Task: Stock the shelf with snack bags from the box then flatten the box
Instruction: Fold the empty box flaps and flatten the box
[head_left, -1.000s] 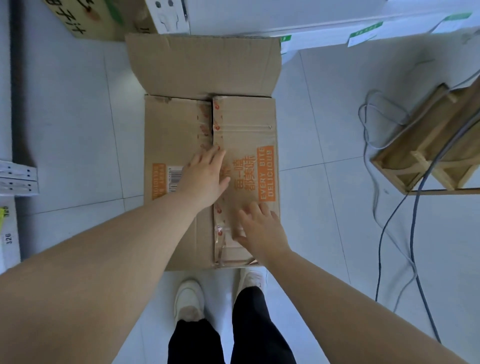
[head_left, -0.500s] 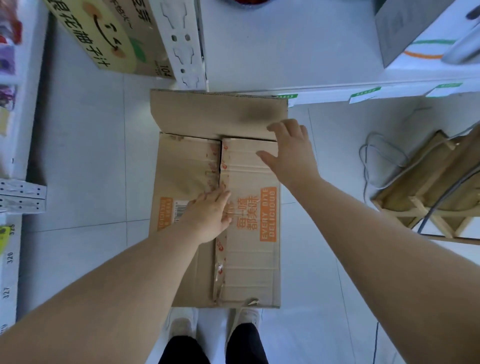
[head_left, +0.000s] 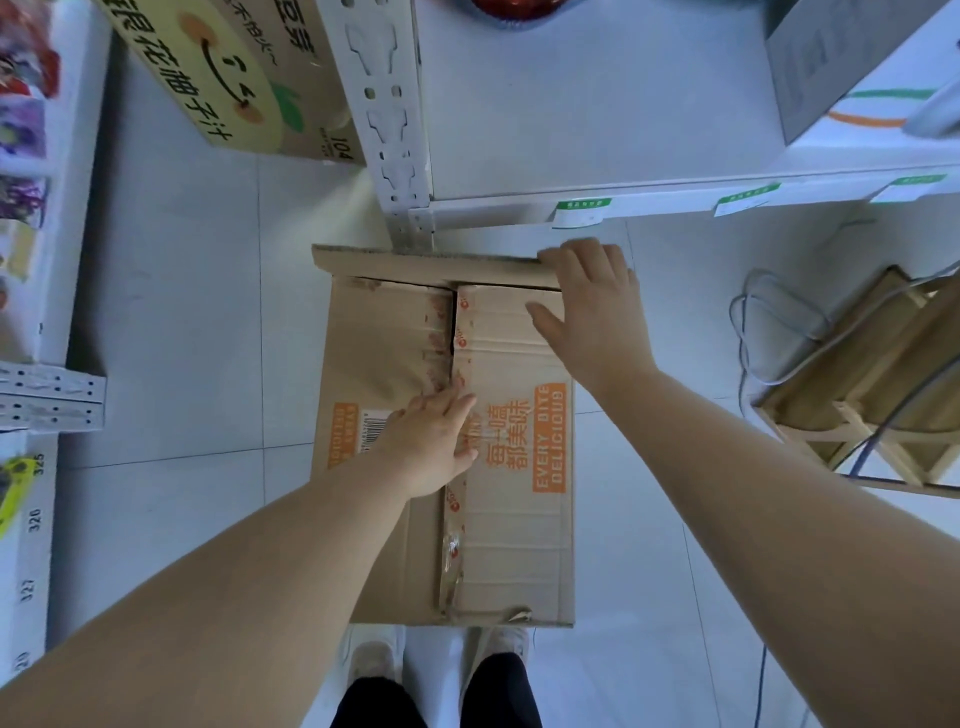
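A brown cardboard box with orange print lies flat on the white tiled floor in front of my feet. My left hand presses palm down on its middle, over the taped seam. My right hand is at the far right corner, fingers curled over the edge of the far flap, which is raised nearly upright. The white shelf stands just beyond the box. No snack bags show near the box.
A shelf upright stands right behind the flap. A printed carton sits at the far left. A wooden frame and loose cables lie to the right. Another shelf with packets runs along the left edge.
My right hand went from the box's near end to the far flap and has lifted it from lying flat to nearly upright. My left hand stays pressed on the box.
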